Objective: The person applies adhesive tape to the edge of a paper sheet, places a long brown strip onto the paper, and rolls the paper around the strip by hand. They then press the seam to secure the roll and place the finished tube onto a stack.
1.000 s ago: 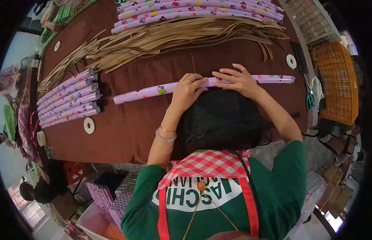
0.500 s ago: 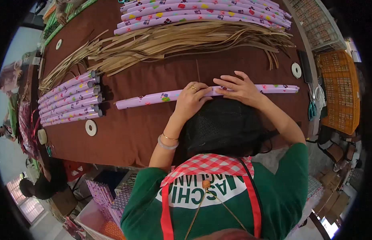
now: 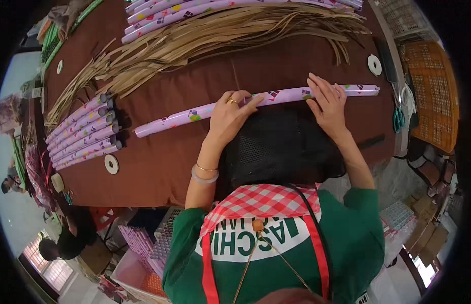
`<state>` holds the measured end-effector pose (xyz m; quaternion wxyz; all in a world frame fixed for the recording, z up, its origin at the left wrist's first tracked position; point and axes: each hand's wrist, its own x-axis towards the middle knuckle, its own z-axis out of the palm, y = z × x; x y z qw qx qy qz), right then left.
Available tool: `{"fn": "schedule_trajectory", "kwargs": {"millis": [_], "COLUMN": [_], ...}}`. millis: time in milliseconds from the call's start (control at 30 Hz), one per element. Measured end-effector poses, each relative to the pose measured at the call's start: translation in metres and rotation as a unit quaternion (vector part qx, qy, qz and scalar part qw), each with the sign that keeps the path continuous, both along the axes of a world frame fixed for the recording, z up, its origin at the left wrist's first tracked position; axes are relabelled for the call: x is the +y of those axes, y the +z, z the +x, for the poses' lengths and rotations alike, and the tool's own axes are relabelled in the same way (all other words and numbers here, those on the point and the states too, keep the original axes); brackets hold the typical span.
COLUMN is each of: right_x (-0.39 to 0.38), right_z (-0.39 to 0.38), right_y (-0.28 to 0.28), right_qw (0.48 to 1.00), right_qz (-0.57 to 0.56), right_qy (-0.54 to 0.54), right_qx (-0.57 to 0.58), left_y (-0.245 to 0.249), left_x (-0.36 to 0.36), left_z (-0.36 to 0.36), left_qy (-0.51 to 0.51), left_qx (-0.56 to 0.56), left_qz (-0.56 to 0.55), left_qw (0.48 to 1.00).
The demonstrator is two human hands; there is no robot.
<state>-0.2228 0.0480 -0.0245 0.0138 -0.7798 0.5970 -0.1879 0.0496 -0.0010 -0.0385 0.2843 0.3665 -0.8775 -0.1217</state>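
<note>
A long purple roll of wrapping paper point(image 3: 177, 118) with a colourful print lies crosswise in front of me. My left hand point(image 3: 229, 116), with a ring and bracelets at the wrist, curls its fingers over the roll near its middle, thumb along the near side. Towards the roll's right end, my right hand point(image 3: 328, 104) rests across it with fingers stretched out and the thumb apart. A black mesh item point(image 3: 276, 147) sits between my forearms and my chest, below the roll.
Brown flat strips point(image 3: 195, 45) lie in a bundle beyond the roll. More purple rolls point(image 3: 83, 129) are stacked at the left, beside a white tape ring point(image 3: 111, 164). Teal-handled scissors point(image 3: 399, 119) lie at the right table edge. An orange crate point(image 3: 430, 91) stands beyond it.
My right hand has slid right along the roll, away from my left hand. My left hand stays near the middle. The camera view has shifted slightly.
</note>
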Motion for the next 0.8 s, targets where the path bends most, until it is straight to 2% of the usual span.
{"fn": "schedule_trajectory", "kwargs": {"millis": [100, 200, 333, 467, 500, 533, 600, 733, 800], "right_x": [-0.005, -0.022, -0.021, 0.001, 0.003, 0.001, -0.002, -0.014, -0.001], "right_z": [0.004, 0.013, -0.008, -0.049, -0.046, -0.043, -0.02, -0.001, -0.015], "right_y": [0.002, 0.002, 0.001, -0.016, -0.012, -0.007, 0.004, -0.021, -0.022], "right_qw": [1.0, 0.988, 0.973, 0.972, 0.974, 0.973, 0.989, 0.985, 0.989], "right_qz": [0.016, 0.005, -0.033, -0.011, -0.061, -0.066, -0.066, -0.016, -0.022], "right_qy": [0.01, 0.147, 0.194, 0.228, 0.212, 0.211, 0.122, 0.163, 0.125], "right_qx": [-0.005, 0.038, 0.12, 0.053, 0.059, 0.061, 0.055, 0.058, 0.07], "left_y": [-0.003, -0.001, -0.003, -0.011, -0.012, -0.012, -0.011, -0.008, -0.006], "left_x": [-0.002, -0.002, -0.003, -0.001, -0.001, -0.003, -0.003, -0.003, -0.003], "left_z": [0.002, 0.0, 0.002, 0.005, 0.005, 0.005, 0.006, 0.005, 0.005], "left_qy": [-0.017, -0.004, -0.006, 0.002, -0.003, -0.009, -0.007, -0.005, -0.017], "left_qx": [-0.023, -0.011, 0.018, 0.055, 0.065, 0.076, 0.069, 0.053, 0.05], "left_qz": [-0.043, -0.038, -0.037, -0.041, -0.044, -0.048, -0.051, -0.045, -0.04], "left_qw": [0.999, 0.999, 0.999, 0.998, 0.997, 0.996, 0.996, 0.998, 0.998]}}
